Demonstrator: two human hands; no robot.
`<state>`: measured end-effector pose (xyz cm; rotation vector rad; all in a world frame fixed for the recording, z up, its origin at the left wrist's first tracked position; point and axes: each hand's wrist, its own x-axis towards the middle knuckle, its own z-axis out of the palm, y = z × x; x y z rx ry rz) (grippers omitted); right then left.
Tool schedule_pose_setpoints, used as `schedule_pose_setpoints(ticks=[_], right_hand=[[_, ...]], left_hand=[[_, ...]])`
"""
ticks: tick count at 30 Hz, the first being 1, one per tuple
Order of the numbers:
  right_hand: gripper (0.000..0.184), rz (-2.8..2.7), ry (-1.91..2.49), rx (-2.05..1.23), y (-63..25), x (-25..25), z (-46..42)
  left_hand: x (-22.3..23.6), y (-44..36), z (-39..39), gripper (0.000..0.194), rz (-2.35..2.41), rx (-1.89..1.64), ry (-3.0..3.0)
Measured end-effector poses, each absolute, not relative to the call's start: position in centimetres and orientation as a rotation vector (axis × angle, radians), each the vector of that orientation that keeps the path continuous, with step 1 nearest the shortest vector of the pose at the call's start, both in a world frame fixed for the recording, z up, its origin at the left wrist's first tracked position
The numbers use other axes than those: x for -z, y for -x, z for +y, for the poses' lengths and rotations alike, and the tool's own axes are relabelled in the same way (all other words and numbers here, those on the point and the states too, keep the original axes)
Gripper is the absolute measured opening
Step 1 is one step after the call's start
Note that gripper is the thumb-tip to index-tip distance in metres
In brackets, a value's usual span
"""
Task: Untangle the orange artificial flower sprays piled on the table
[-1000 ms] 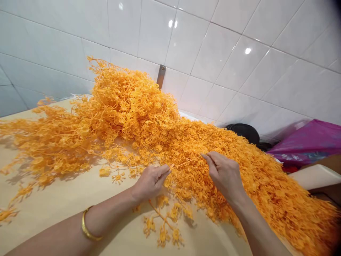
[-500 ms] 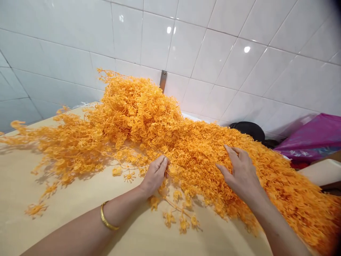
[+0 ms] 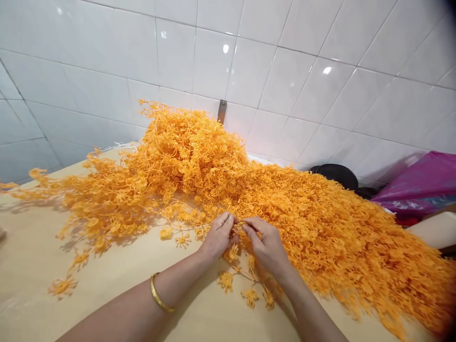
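My left hand, with a gold bangle on its wrist, is closed in a pinch on an orange artificial flower sprig. Several star-shaped blooms of the sprig hang below both hands, over the tabletop. Close to its right, my right hand pinches the upper part of the same sprig between thumb and fingertips. The exact spot between the fingertips is partly hidden. Behind both hands spreads a large heap of orange artificial flowers, tangled and piled high.
The pale yellow tabletop runs up to a white tiled wall, which has a metal bracket. At the right are black round objects, a purple plastic bag and a whitish roll.
My right hand has moved left from over the heap to meet my left hand, its open fingers now closed on the sprig. My left hand keeps its pinch.
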<state>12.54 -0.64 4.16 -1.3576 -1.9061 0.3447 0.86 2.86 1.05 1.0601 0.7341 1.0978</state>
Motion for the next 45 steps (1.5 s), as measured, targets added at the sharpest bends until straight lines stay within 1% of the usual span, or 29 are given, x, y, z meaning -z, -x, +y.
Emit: schedule_pose_setpoints(ticks=[5, 11, 14, 16, 20, 22, 23, 25, 27, 30, 33, 37, 42, 45], right_hand=[[0.019, -1.426, 1.394, -0.390, -13.3, -4.7, 0.0], [0.017, -1.061, 1.259, -0.485, -12.5, -4.9, 1.1], [0.016, -0.904, 1.200, -0.526, -12.5, -5.2, 1.8], [0.015, -0.826, 1.191, -0.489, -13.7, -6.4, 2.4], [0.011, -0.627, 1.184, -0.280, -19.1, -10.0, 2.9], [0.011, -0.738, 1.329, -0.157, -21.6, -10.8, 2.4], [0.016, -0.836, 1.436, -0.093, -22.5, -10.7, 1.9], [0.023, -1.087, 1.672, 0.034, -23.3, -9.6, 0.7], [0.023, -1.288, 1.842, 0.188, -23.2, -8.0, -0.6], [0.026, -1.423, 1.901, 0.377, -22.1, -5.9, -2.1], [0.030, -1.513, 1.878, 0.435, -20.9, -5.3, -2.9], [0.022, -1.637, 1.735, 0.376, -18.8, -5.7, -3.6], [0.017, -1.913, 1.495, -0.016, -14.3, -5.7, -3.8], [0.022, -2.155, 1.452, -0.038, -11.8, -5.0, -3.4]], left_hand=[[-1.6, -1.0, 2.7, 0.021, 0.752, -1.082, -1.285], [-3.0, -1.5, 2.1, 0.022, 0.714, -1.055, -1.334], [-3.0, -1.5, 1.8, 0.023, 0.689, -1.063, -1.340], [-2.6, -1.3, 1.8, 0.023, 0.709, -1.052, -1.353], [-1.4, -0.8, 2.0, 0.023, 0.731, -1.063, -1.308], [-1.3, -0.6, 2.3, 0.023, 0.702, -1.065, -1.188], [-1.3, -0.5, 2.5, 0.023, 0.692, -1.047, -1.119], [-1.6, -0.3, 2.7, 0.022, 0.691, -0.981, -0.992], [-1.8, -0.1, 2.9, 0.020, 0.686, -0.899, -0.889], [-1.9, 0.3, 3.2, 0.017, 0.636, -0.805, -0.779], [-1.8, 0.7, 3.4, 0.014, 0.536, -0.745, -0.673], [-1.6, 0.9, 3.8, 0.008, 0.436, -0.706, -0.556], [-0.9, 0.6, 4.3, 0.003, 0.438, -0.760, -0.514], [-0.9, 0.4, 4.3, 0.005, 0.467, -0.840, -0.485]])
